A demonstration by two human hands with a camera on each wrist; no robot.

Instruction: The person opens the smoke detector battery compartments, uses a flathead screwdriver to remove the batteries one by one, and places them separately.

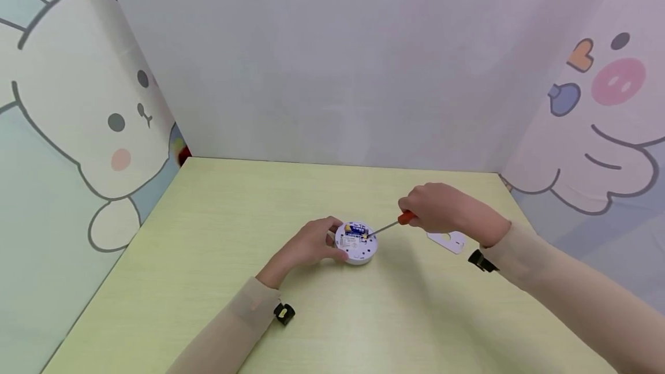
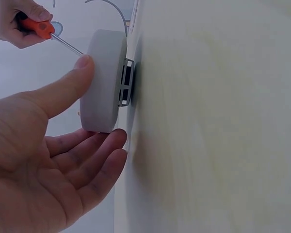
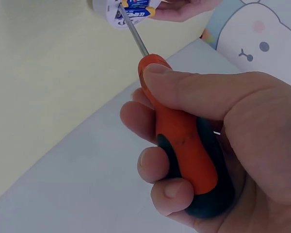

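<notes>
A round white smoke detector [image 1: 355, 253] lies on the table with its back up. Its vented side [image 2: 127, 83] faces the tabletop in the left wrist view. Blue-and-yellow batteries [image 3: 138, 11] show in its back. My left hand [image 1: 310, 242] holds the detector by its rim, thumb on one side and fingers on the other. My right hand [image 1: 435, 206] grips the orange and dark handle of a screwdriver [image 3: 182, 141]. The screwdriver's metal shaft [image 1: 383, 228] slants down to the left, its tip at the detector's back beside the batteries. Whether the tip touches a battery, I cannot tell.
A flat white plate with cut-outs [image 1: 453, 243] lies on the table, partly under my right wrist. The pale yellow table [image 1: 249, 195] meets a plain grey-white curtain [image 1: 332, 74] behind. Cartoon-printed sheets [image 1: 67, 131] stand at both sides.
</notes>
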